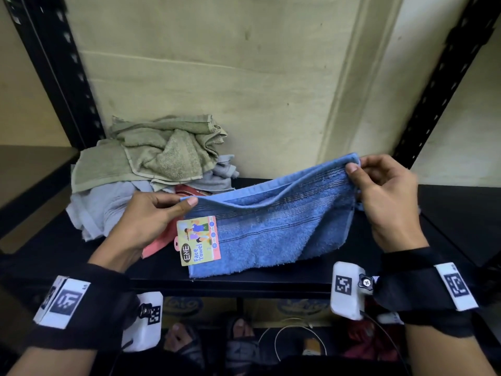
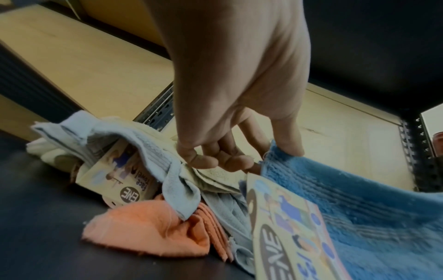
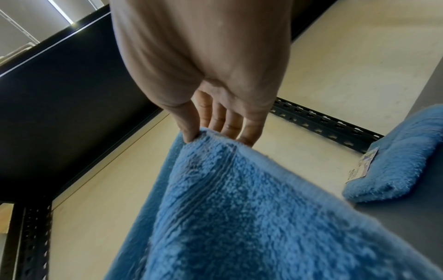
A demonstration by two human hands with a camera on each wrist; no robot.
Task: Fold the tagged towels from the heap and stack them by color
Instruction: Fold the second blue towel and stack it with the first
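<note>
a black shelf point(image 1: 271, 280) of a dark metal rack; on its left a heap of towels point(image 1: 151, 169), green over grey over orange; a folded blue towel point(image 3: 395, 157) at right

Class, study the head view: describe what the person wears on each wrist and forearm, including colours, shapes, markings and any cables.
Both hands are bare. The left hand and right hand each have a black strap round the wrist. Each strap carries white blocks printed with black square code markings, one fixed by a dark screw knob. A thin cable trails from each wrist unit.
</note>
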